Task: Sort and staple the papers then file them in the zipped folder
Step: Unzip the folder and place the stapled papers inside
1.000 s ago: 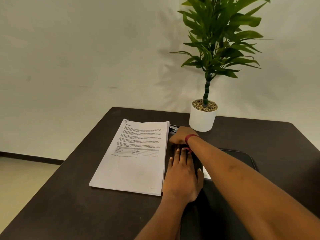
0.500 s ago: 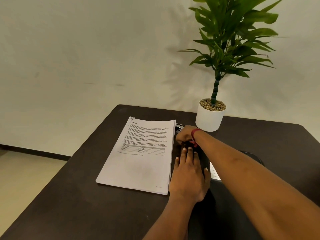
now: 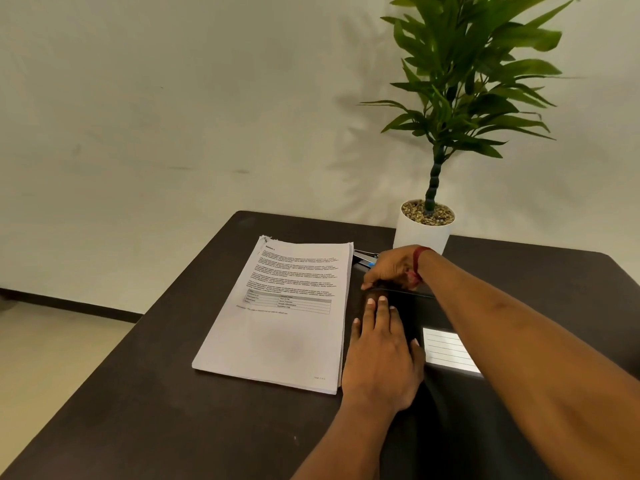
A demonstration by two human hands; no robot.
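1. The dark table [image 3: 138,410] carries everything. A white plant pot [image 3: 420,233] stands at its far edge.
2. The zipped folder [image 3: 446,420] lies flat on the near right. Its long axis runs away from the person, and it looks closed.
3. The papers [image 3: 284,323] sit in one stack just left of the folder, parallel to it, their right edge beside the left hand.
4. The left hand [image 3: 381,358] rests palm down on the folder's left part with its fingers straight and together, holding the folder steady.
5. The right hand [image 3: 391,268] reaches across to the folder's far left corner, just beyond the left fingertips, with its fingers curled downward. The fingertips are hidden, so I cannot tell whether they pinch a zip pull.
6. The stapler [image 3: 365,257] lies just beyond the right hand, by the papers' far corner.
7. The likely next move is to open the zip, and the pull would travel along the folder's edge from this corner.
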